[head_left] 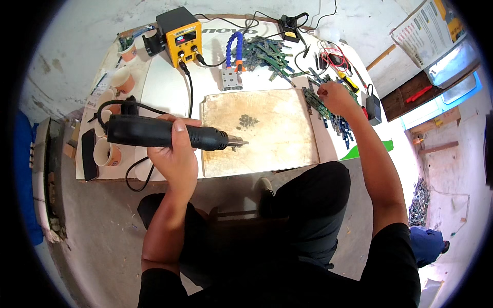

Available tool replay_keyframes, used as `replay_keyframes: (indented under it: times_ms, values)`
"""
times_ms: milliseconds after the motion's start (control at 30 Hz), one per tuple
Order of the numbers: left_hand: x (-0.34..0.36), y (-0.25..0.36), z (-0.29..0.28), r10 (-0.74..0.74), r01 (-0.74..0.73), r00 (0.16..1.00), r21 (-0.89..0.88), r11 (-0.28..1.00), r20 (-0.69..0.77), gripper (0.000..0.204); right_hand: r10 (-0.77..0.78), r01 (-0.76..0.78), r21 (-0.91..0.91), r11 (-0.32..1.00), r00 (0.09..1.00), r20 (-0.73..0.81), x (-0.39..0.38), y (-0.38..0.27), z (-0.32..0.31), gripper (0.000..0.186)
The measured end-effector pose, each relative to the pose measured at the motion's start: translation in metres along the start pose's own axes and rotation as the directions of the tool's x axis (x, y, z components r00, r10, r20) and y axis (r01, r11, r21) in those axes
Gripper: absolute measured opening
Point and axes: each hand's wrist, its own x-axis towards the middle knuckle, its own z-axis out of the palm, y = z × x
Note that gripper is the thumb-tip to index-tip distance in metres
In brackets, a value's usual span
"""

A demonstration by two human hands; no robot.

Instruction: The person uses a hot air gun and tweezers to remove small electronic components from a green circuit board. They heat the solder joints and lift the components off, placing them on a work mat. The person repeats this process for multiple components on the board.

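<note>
My left hand (pixel 172 154) grips a black hot-air handpiece (pixel 149 131), its metal nozzle pointing right, above a stained beige board (pixel 262 161). A cluster of small dark pieces (pixel 247 122) lies on the board. My right hand (pixel 336 98) is at a pile of green circuit-board strips (pixel 339 128) right of the board, its fingers closed; what they hold is hidden. The handpiece's cord loops on the left toward the table.
A yellow soldering station (pixel 186 51), a metal block with blue hose (pixel 231 78), more strips (pixel 269 59) and an iron stand (pixel 290 31) line the back. Paper cups (pixel 107 153), a black phone (pixel 88 156), a power adapter (pixel 373 110) flank the board. A person (pixel 426 246) is at lower right.
</note>
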Motion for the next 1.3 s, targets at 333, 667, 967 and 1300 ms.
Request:
replay_keyframes:
  times_ms: [333,667,967,1300]
  values:
    - [0.002,0.001,-0.001,-0.006,0.005,1.0,-0.057,0.998,-0.016,0.02,0.097,-0.096,-0.012,0.995,0.991,0.089,0.006,0.01,0.001,0.01]
    - [-0.001,0.016,0.001,-0.154,0.141,0.982,-0.115,0.983,-0.112,0.02,-0.052,0.057,0.201,0.978,0.998,-0.028,-0.026,-0.064,-0.019,0.015]
    - [0.01,0.007,-0.01,-0.021,0.014,0.993,-0.067,0.998,-0.114,0.026,-0.25,0.064,0.507,0.859,0.918,0.307,-0.081,-0.165,0.013,0.014]
    - [0.007,0.011,-0.008,-0.083,0.07,0.99,-0.111,0.991,-0.113,0.026,-0.291,0.238,0.401,0.885,0.953,0.078,-0.1,-0.17,0.011,0.007]
